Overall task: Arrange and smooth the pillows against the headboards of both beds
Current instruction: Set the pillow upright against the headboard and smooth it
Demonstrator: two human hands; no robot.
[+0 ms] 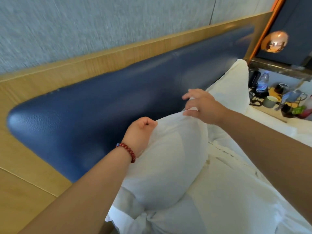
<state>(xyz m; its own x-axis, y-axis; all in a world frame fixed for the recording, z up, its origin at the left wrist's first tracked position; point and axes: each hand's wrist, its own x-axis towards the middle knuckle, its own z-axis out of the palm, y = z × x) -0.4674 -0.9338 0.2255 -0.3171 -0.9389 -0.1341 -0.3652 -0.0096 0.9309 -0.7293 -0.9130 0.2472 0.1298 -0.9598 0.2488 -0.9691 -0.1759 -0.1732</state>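
A plump white pillow (170,159) stands on its edge on the bed, close to the blue padded headboard (101,105). My left hand (140,132), with a red bead bracelet on the wrist, is closed on the pillow's upper left edge. My right hand (200,105) rests at the pillow's top right corner with fingers spread, thumb and fingertips touching the fabric. A second white pillow (231,88) leans against the headboard farther right, behind my right hand.
White sheets (236,191) cover the bed below the pillow. A wooden frame (33,92) surrounds the headboard. At right, a bedside table (276,107) holds a water bottle (262,81), a mug, a telephone and small items, under a copper globe lamp (274,41).
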